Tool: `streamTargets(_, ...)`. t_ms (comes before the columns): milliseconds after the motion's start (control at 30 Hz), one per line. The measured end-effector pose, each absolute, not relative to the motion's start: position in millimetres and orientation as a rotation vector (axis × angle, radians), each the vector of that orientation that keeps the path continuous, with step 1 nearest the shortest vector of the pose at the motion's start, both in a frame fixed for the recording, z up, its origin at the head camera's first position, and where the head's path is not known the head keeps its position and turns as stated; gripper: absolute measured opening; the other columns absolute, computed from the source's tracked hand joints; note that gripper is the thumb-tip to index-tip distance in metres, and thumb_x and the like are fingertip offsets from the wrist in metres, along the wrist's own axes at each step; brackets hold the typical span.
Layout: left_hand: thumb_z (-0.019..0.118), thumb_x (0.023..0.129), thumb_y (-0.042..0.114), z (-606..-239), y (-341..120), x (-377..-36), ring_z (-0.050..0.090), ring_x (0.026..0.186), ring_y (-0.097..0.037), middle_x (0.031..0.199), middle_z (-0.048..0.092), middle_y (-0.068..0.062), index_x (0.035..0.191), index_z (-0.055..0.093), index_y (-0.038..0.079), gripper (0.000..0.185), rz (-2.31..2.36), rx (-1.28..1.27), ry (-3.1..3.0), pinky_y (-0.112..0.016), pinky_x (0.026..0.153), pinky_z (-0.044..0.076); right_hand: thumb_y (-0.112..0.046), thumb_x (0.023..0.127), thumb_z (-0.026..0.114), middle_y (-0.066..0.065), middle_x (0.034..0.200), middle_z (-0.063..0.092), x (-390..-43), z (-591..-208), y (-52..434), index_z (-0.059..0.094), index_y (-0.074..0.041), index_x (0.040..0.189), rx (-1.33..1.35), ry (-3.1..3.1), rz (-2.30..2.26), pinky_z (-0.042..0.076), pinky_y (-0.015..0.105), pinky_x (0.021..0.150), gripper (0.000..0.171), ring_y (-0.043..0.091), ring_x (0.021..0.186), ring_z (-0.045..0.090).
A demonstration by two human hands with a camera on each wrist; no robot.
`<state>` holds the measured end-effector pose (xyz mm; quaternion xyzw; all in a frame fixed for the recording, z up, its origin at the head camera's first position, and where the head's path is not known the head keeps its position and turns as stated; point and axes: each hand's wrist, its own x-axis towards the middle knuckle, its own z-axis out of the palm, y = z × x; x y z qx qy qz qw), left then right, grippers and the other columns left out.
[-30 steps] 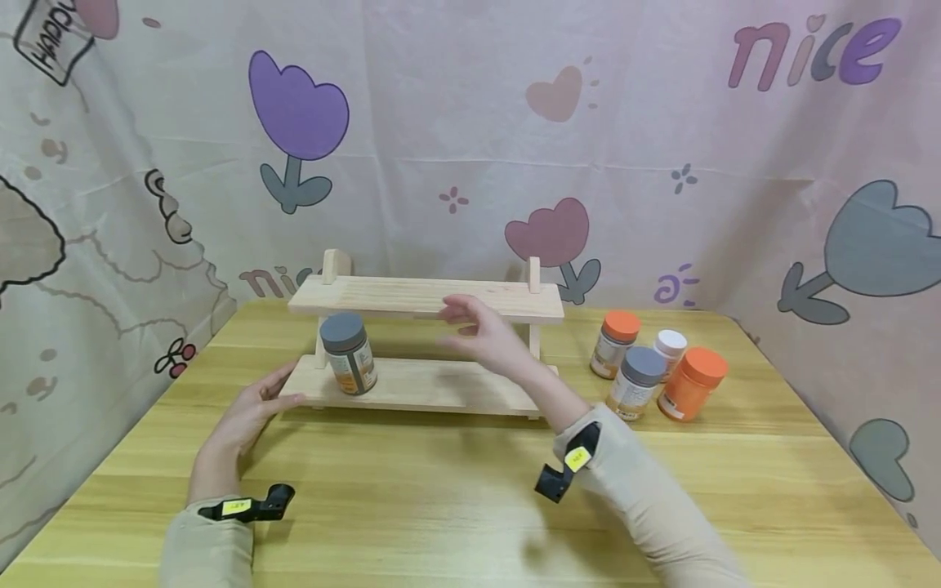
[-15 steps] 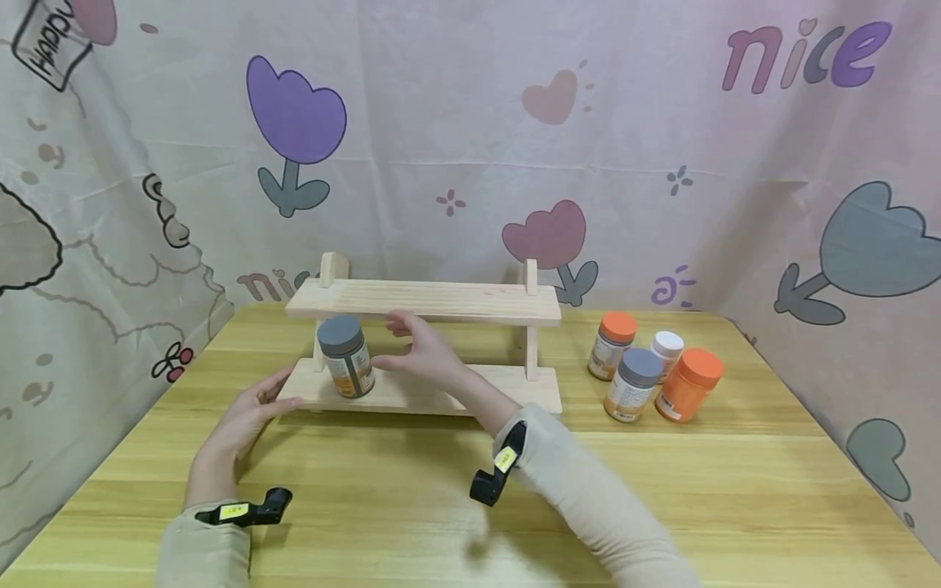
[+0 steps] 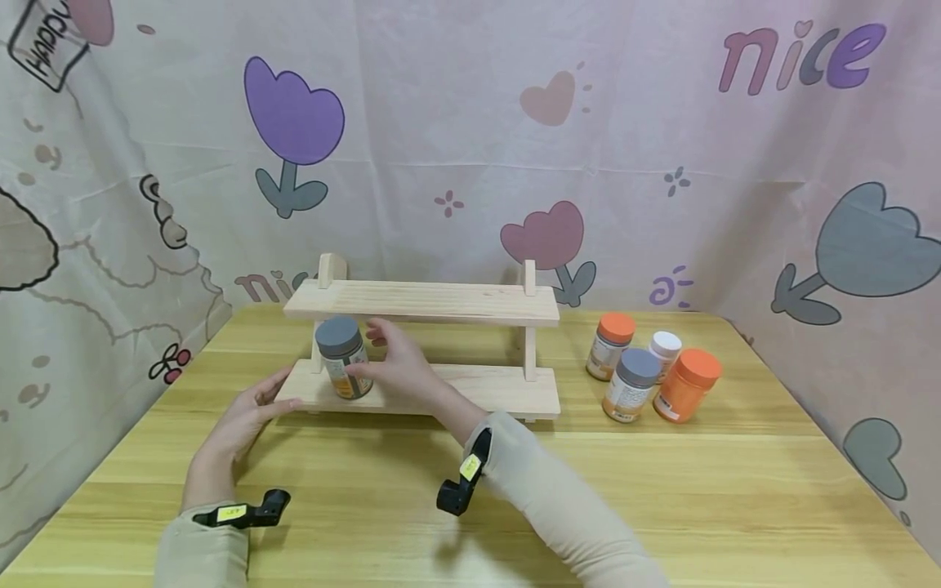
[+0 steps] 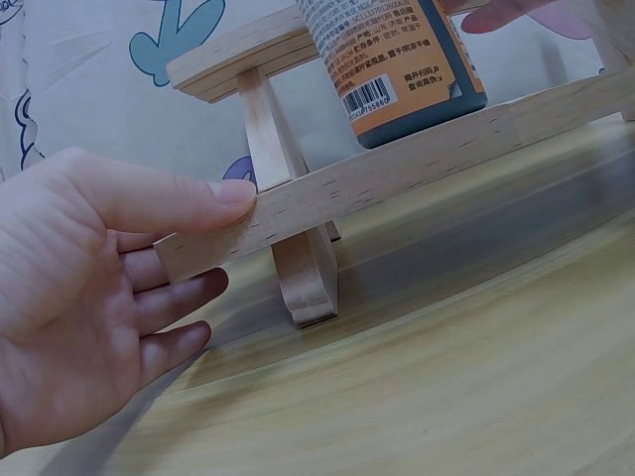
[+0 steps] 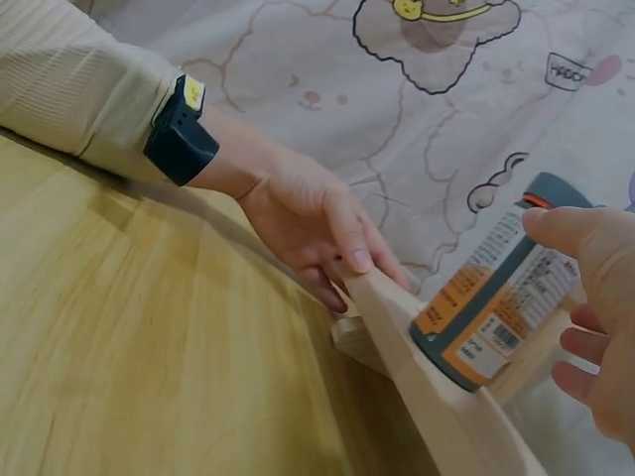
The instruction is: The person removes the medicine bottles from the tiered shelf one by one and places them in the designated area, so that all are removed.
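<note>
A two-tier wooden shelf rack (image 3: 470,388) stands on the table. Its left end is held by my left hand (image 3: 238,423), with the thumb on the lower board (image 4: 298,203) and the other fingers behind and below it. Upright near that end is a bottle with a grey lid (image 3: 342,359) and a grey and orange label. My right hand (image 3: 400,363) reaches round the bottle's right side. Its thumb (image 5: 561,228) lies in front of the bottle near the lid, while the other fingers stay spread beside it; whether they touch is unclear.
On the table to the right stand several more bottles: an orange-lidded one (image 3: 610,347), a grey-lidded one (image 3: 631,384), a white-lidded one (image 3: 665,347) and an all-orange one (image 3: 687,385). The rack's upper board (image 3: 426,300) overhangs behind the bottle. A printed cloth (image 3: 441,122) hangs behind.
My right hand has moved left along the rack, from near its right half up to the grey-lidded bottle. My left hand has kept its place on the rack's end.
</note>
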<state>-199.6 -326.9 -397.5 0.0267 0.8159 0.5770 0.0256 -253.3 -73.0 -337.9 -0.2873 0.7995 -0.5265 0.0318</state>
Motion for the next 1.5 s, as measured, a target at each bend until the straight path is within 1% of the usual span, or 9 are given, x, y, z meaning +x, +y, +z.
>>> streamTargets(133, 0.060, 0.092, 0.020, -398.4, -327.2, -198.8, 0.011, 0.136, -0.040, 0.151, 0.010, -0.023, 0.147, 0.012, -0.003, 0.076, 1.779, 0.100, 2.526, -0.008, 0.095, 0.030, -0.024, 0.077, 0.077, 0.005, 0.121, 0.055, -254.6, -345.1, -79.0, 0.041, -0.008, 0.137, -0.889, 2.461, -1.648, 0.045, 0.026, 0.088, 0.072, 0.018, 0.110, 0.053)
streamTargets(233, 0.060, 0.092, 0.020, -399.5, -327.1, -198.3, 0.012, 0.136, -0.040, 0.151, 0.010, -0.023, 0.147, 0.013, -0.003, 0.076, 1.774, 0.104, 2.528, -0.004, 0.090, 0.030, -0.022, 0.076, 0.078, 0.004, 0.117, 0.057, -255.5, -349.8, -83.1, 0.044, -0.008, 0.135, -0.922, 2.436, -1.664, 0.046, 0.024, 0.085, 0.070, 0.018, 0.106, 0.055)
streamTargets(333, 0.060, 0.092, 0.020, -400.4, -327.4, -198.2, 0.012, 0.136, -0.039, 0.151, 0.011, -0.023, 0.147, 0.013, -0.002, 0.076, 1.769, 0.099, 2.531, -0.004, 0.090, 0.030, -0.022, 0.076, 0.078, 0.001, 0.114, 0.058, -255.0, -351.7, -86.3, 0.047, -0.009, 0.133, -0.971, 2.429, -1.659, 0.046, 0.022, 0.082, 0.066, 0.015, 0.101, 0.056)
streamTargets(433, 0.060, 0.092, 0.021, -400.2, -327.7, -198.3, 0.011, 0.136, -0.039, 0.151, 0.010, -0.022, 0.147, 0.012, -0.001, 0.076, 1.764, 0.088, 2.533, -0.010, 0.098, 0.028, -0.021, 0.076, 0.078, -0.001, 0.110, 0.059, -254.2, -352.0, -88.8, 0.049, -0.010, 0.130, -0.998, 2.442, -1.659, 0.046, 0.020, 0.080, 0.061, 0.013, 0.096, 0.056)
streamTargets(567, 0.059, 0.092, 0.021, -398.7, -327.9, -198.8, 0.012, 0.136, -0.039, 0.151, 0.011, -0.022, 0.147, 0.012, -0.001, 0.076, 1.758, 0.087, 2.539, -0.008, 0.096, 0.029, -0.021, 0.077, 0.077, -0.002, 0.109, 0.060, -254.7, -353.2, -91.6, 0.051, -0.011, 0.128, -0.983, 2.464, -1.673, 0.045, 0.021, 0.080, 0.058, 0.011, 0.094, 0.055)
streamTargets(667, 0.059, 0.092, 0.021, -397.5, -328.2, -199.7, 0.012, 0.136, -0.038, 0.151, 0.011, -0.022, 0.147, 0.012, -0.001, 0.076, 1.763, 0.091, 2.540, -0.002, 0.089, 0.029, -0.022, 0.077, 0.077, -0.002, 0.111, 0.060, -255.8, -353.3, -94.1, 0.051, -0.013, 0.128, -0.961, 2.482, -1.683, 0.046, 0.022, 0.082, 0.058, 0.010, 0.097, 0.056)
streamTargets(967, 0.060, 0.092, 0.022, -396.9, -327.4, -200.5, 0.011, 0.137, -0.038, 0.151, 0.010, -0.022, 0.147, 0.012, -0.001, 0.077, 1.771, 0.065, 2.534, -0.013, 0.101, 0.027, -0.025, 0.078, 0.076, -0.004, 0.110, 0.060, -254.9, -354.8, -92.3, 0.051, -0.013, 0.128, -0.990, 2.576, -1.644, 0.047, 0.021, 0.079, 0.057, 0.007, 0.095, 0.056)
streamTargets(1167, 0.060, 0.091, 0.024, -397.3, -326.7, -199.9, 0.011, 0.137, -0.038, 0.151, 0.010, -0.022, 0.147, 0.012, -0.002, 0.078, 1.782, 0.054, 2.531, -0.006, 0.094, 0.029, -0.028, 0.078, 0.075, -0.005, 0.109, 0.060, -252.2, -356.3, -84.2, 0.050, -0.013, 0.128, -1.058, 2.621, -1.599, 0.047, 0.019, 0.076, 0.057, 0.007, 0.093, 0.055)
streamTargets(1500, 0.059, 0.092, 0.020, -397.4, -326.5, -199.6, 0.012, 0.136, -0.039, 0.151, 0.010, -0.023, 0.147, 0.012, -0.002, 0.076, 1.789, 0.087, 2.527, -0.004, 0.090, 0.030, -0.028, 0.078, 0.076, -0.003, 0.107, 0.060, -248.7, -354.4, -66.1, 0.049, -0.012, 0.129, -1.060, 2.585, -1.645, 0.046, 0.019, 0.073, 0.060, 0.011, 0.091, 0.056)
